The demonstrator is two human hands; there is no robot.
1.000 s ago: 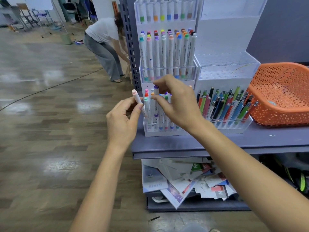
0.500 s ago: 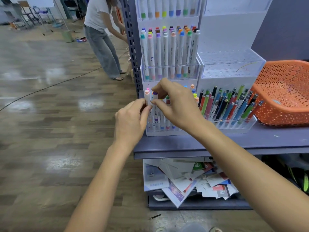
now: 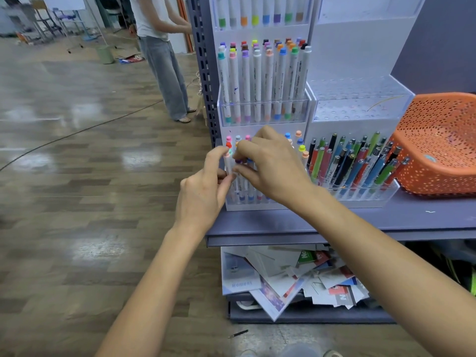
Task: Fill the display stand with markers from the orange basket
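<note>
A clear tiered display stand (image 3: 262, 112) on the grey shelf (image 3: 386, 220) holds rows of white markers with coloured caps. At its lowest left tier, my left hand (image 3: 203, 191) pinches a white marker with a pale pink cap (image 3: 227, 161), upright at the tier's left end. My right hand (image 3: 268, 166) is beside it and pinches a purple-capped marker (image 3: 238, 161) in the same tier. The orange basket (image 3: 438, 145) lies tilted at the right of the shelf; I see no markers in it.
A second clear section (image 3: 358, 161) holds several coloured pens, with an empty perforated tier above. Loose papers and booklets (image 3: 291, 276) fill the lower shelf. A person (image 3: 162, 55) stands at the far side of the rack on the wooden floor.
My left hand has brought the pink-capped marker from a tilt outside the stand to upright at the lowest tier's left end. The right hand has stayed on the purple-capped marker.
</note>
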